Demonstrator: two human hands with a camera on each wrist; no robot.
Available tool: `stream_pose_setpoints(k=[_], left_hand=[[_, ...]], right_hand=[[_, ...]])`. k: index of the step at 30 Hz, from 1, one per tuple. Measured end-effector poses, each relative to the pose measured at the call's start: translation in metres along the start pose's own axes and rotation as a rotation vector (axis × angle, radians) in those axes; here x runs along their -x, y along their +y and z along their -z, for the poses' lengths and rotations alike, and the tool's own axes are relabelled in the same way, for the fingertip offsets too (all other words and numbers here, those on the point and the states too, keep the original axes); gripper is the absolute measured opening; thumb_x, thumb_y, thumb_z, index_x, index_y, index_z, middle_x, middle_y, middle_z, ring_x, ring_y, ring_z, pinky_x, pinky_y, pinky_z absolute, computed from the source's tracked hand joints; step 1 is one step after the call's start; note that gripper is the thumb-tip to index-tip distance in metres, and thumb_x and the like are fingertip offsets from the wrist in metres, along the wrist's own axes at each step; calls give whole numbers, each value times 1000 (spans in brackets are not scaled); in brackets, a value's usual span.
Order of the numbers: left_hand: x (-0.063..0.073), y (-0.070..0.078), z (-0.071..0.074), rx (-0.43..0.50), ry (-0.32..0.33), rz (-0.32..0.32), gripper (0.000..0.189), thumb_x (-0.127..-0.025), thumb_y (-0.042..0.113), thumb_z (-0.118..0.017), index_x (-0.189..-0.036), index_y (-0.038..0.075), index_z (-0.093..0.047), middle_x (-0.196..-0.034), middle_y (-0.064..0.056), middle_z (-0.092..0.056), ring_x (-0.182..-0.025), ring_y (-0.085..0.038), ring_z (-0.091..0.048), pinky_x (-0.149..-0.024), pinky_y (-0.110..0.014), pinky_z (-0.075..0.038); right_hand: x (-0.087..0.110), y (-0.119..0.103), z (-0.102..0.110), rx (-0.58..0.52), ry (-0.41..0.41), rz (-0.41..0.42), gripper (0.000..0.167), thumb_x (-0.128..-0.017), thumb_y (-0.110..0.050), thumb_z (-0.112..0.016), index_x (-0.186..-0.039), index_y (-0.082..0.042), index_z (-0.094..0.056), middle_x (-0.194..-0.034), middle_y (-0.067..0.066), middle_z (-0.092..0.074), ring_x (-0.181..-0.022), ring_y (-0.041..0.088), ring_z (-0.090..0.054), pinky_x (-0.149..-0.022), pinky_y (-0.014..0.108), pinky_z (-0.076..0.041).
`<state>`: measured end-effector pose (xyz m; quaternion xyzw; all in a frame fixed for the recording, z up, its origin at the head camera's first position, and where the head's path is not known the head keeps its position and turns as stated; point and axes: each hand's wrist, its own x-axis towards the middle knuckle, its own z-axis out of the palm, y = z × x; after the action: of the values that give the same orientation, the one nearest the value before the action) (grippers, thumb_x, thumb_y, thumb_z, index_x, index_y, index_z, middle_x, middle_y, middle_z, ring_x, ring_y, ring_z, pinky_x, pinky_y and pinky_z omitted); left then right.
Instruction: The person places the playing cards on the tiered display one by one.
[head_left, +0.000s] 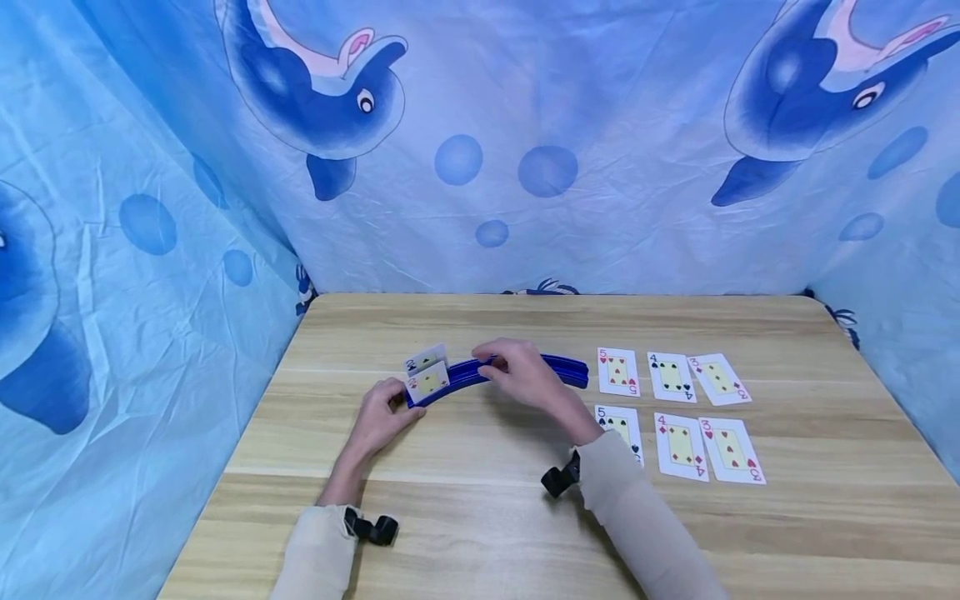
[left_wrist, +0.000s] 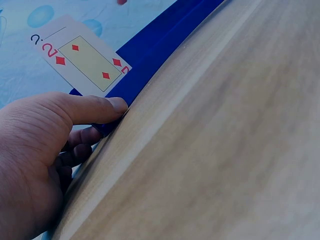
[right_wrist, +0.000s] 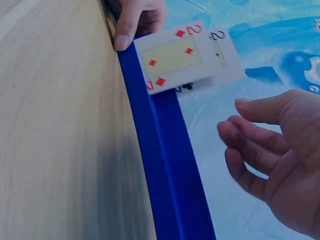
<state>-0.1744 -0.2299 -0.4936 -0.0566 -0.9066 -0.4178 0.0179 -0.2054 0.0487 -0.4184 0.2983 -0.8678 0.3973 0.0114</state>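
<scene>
A curved blue card holder (head_left: 467, 375) lies on the table. At its left end two playing cards stand upright, a two of diamonds (head_left: 427, 383) in the front slot and a black two (head_left: 425, 358) behind it. My left hand (head_left: 380, 414) grips that end of the holder, thumb (left_wrist: 112, 106) against its front side and fingers curled at its end. Over the middle of the holder hovers my right hand (head_left: 517, 371). Its fingers are loosely bent with nothing between them, as the right wrist view shows, apart from the standing cards.
Right of the holder, face-up cards lie in two rows: a five of hearts (head_left: 618, 372), four of spades (head_left: 672, 377) and three of diamonds (head_left: 719, 379) behind; a five of spades (head_left: 619, 423), partly under the right forearm, four of diamonds (head_left: 681, 447) and three of hearts (head_left: 732, 451) in front.
</scene>
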Motion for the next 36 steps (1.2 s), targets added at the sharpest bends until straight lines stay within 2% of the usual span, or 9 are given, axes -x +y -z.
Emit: stream_pose_setpoints(k=[8, 20, 29, 36], left_hand=[[0, 0, 0, 8, 1, -1, 34, -79, 12, -83, -108, -1, -71, -110, -18, -69, -103, -29, -60, -88, -35, -49], [0, -2, -2, 3, 4, -3, 35, -80, 12, -82, -110, -2, -70, -110, -19, -69, -103, -30, -60, -89, -37, -48], [1, -3, -1, -11, 5, -2, 37, -80, 12, -81, -113, -2, -70, -111, -19, -69, -103, -29, -60, -86, -31, -48], [0, -2, -1, -7, 3, 2, 37, -81, 12, -81, -113, -2, -70, -112, -19, -69, -104, -30, -60, -88, -36, -49]], right_hand=[[25, 10, 22, 5, 29, -35, 26, -94, -8, -68, -119, -3, -70, -115, 14, -73, -94, 23, -72, -80, 34, -59], [70, 39, 52, 75, 135, -110, 26, -91, -11, -72, -116, -4, -72, -111, 11, -75, -86, 16, -68, -73, 26, -55], [93, 58, 71, 93, 135, -207, 25, -93, -11, -70, -117, -4, -71, -107, 13, -75, -85, 17, -68, -71, 23, -54], [112, 78, 90, 153, 175, -292, 27, -94, -13, -69, -120, -6, -70, -112, 12, -74, -88, 21, -69, -74, 24, -53]])
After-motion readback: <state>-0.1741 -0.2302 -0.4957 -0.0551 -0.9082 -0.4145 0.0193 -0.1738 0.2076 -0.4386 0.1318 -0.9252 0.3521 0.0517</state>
